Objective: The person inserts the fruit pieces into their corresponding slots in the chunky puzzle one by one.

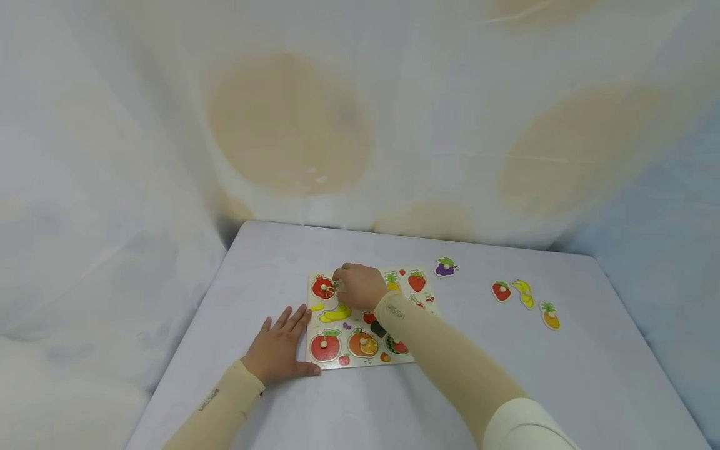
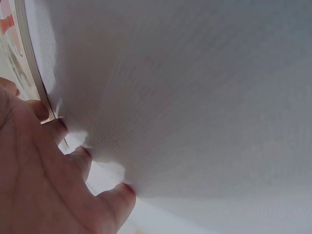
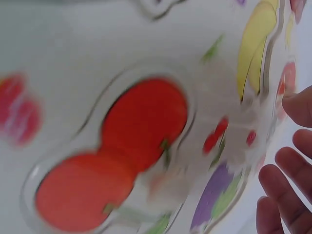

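A fruit puzzle board (image 1: 360,364) lies on the table. My left hand (image 1: 279,350) rests flat at its left edge, fingers spread, with the thumb along the near corner; in the left wrist view the fingertips (image 2: 127,189) press the cloth beside the edge. My right hand (image 1: 362,287) is over the top of the board, fingertips beside the pomegranate piece (image 1: 323,287). In the right wrist view its thumb (image 3: 298,108) and fingers (image 3: 280,183) stand apart, nothing between them. An apple piece (image 1: 325,346) and an orange piece (image 1: 362,343) sit along the near row; a watermelon piece (image 1: 397,345) is partly hidden by the right arm.
Loose pieces lie right of the board: grapes (image 1: 446,267), a strawberry (image 1: 500,291), a banana (image 1: 524,294) and a pineapple (image 1: 550,315). White cloth (image 1: 596,375) covers the table, and a patterned curtain (image 1: 405,125) hangs behind it.
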A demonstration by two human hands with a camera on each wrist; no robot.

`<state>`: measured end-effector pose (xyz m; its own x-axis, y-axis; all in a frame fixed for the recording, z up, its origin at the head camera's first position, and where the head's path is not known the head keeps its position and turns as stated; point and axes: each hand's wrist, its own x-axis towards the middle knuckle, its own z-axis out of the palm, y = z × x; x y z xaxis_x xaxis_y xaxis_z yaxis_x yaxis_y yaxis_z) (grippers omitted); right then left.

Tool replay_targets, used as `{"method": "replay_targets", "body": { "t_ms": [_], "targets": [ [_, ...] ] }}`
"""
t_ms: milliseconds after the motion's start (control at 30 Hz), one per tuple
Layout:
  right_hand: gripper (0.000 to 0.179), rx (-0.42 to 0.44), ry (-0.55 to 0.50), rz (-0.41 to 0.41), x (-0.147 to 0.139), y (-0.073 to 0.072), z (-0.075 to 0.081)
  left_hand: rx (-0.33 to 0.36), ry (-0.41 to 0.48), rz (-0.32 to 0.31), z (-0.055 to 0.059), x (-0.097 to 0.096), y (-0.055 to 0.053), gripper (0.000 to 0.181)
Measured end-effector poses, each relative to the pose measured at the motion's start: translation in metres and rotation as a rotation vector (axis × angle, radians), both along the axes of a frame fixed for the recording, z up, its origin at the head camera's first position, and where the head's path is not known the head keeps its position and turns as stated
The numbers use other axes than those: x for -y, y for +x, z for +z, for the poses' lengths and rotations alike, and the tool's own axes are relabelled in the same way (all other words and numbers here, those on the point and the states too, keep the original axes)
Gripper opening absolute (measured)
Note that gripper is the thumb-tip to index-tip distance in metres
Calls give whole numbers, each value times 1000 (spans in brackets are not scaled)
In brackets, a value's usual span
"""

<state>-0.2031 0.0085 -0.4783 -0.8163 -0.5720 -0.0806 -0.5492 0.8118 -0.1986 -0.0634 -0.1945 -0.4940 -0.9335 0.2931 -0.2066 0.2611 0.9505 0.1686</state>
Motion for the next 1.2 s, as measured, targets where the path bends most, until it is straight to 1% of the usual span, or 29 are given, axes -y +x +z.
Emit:
{"method": "replay_targets", "body": {
  "t_ms": [300,533,667,767,900,967,1200],
  "targets": [
    [35,-2,-16,-36,-44,-5,0,21,-7,7,2,0,2,120],
    [36,14,-32,-101,-84,-8,3,16,9,0,2,1,1,119],
    [35,-11,-52,-126,-108,-9,4,12,11,-1,1,3,1,120],
    [34,-23,-70,-148,-126,-6,5,9,9,0,-2,3,0,120],
    [34,-20,-92,-208,-146,0,6,13,8,1,-5,5,-1,121],
    [34,-15,-95,-244,-157,3,3,18,7,-1,-4,6,-1,121],
    [35,-39,-94,-315,-199,9,-3,18,24,-4,-1,8,0,120]
  ]
}}
